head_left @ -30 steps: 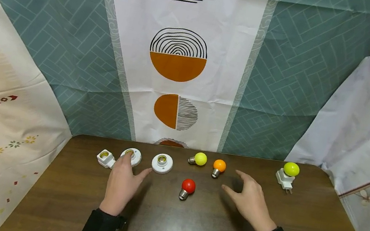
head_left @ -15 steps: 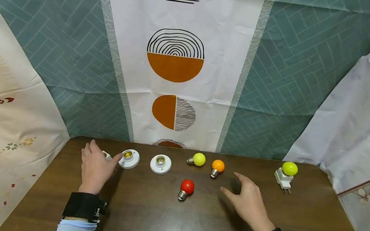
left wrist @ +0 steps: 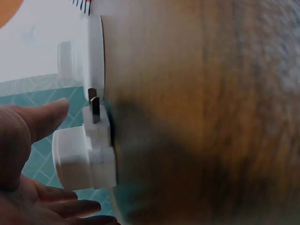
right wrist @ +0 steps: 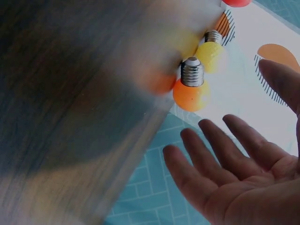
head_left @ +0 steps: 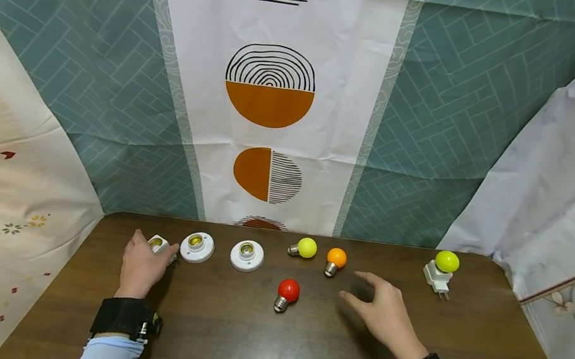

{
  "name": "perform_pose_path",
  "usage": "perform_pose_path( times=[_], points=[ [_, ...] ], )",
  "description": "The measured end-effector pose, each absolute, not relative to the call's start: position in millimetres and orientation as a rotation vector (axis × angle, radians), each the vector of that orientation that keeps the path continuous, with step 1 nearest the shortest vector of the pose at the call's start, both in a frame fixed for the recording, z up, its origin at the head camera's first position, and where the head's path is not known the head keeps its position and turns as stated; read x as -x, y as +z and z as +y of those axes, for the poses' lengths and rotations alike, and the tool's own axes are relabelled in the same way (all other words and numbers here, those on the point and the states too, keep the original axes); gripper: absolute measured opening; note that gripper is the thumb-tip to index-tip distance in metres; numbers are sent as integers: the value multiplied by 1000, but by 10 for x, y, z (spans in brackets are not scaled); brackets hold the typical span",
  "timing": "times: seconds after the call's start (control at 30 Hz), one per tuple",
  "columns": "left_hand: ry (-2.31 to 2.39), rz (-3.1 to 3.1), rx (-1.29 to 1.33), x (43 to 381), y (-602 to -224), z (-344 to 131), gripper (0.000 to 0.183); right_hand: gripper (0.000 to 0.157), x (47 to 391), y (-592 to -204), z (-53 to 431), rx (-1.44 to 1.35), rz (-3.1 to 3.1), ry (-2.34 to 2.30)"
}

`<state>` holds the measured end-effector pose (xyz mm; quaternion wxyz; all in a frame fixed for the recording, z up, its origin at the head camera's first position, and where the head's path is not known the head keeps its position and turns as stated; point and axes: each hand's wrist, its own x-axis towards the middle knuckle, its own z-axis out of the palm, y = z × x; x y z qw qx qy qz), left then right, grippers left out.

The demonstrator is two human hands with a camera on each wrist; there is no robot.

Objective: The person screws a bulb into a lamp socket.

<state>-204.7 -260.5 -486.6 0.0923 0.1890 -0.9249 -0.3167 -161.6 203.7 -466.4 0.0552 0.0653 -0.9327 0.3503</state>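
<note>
My left hand (head_left: 141, 267) is around a white plug-in bulb holder (head_left: 158, 243) at the table's left. In the left wrist view, the thumb and relaxed fingers (left wrist: 86, 207) stand either side of this holder (left wrist: 77, 159), whose metal prongs stick out; I see a gap at the thumb. Beside it sit two round white lamp holders (head_left: 197, 247) (head_left: 247, 256). My right hand (head_left: 387, 318) hovers with fingers spread, holding nothing. Nearest to it is an orange bulb (head_left: 336, 257), then a yellow bulb (head_left: 307, 248) and a red bulb (head_left: 288, 290), all lying loose.
A second white plug adapter (head_left: 436, 276) carries a yellow-green bulb (head_left: 447, 261) at the far right. The brown wooden table (head_left: 257, 354) ends at a hanging patterned cloth (head_left: 165, 87) behind, with pale cloths at both sides.
My left hand has moved left from over the nearer round lamp holder to the plug-in holder, and its fingers have come lower around it. My right hand stays nearly still.
</note>
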Motion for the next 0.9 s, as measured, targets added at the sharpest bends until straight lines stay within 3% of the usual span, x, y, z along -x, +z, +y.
perform_pose_path(
  times=[0.4, 0.9],
  points=[
    [-926, -2728, -562, 2045, -4960, -2627, 60, 61, 1633, -4671, 2070, -184, -2818, 1215],
    [-835, -2671, -610, 1959, -4858, -2518, 47, 59, 1608, -4636, 2069, -198, -2827, 1224]
  ],
)
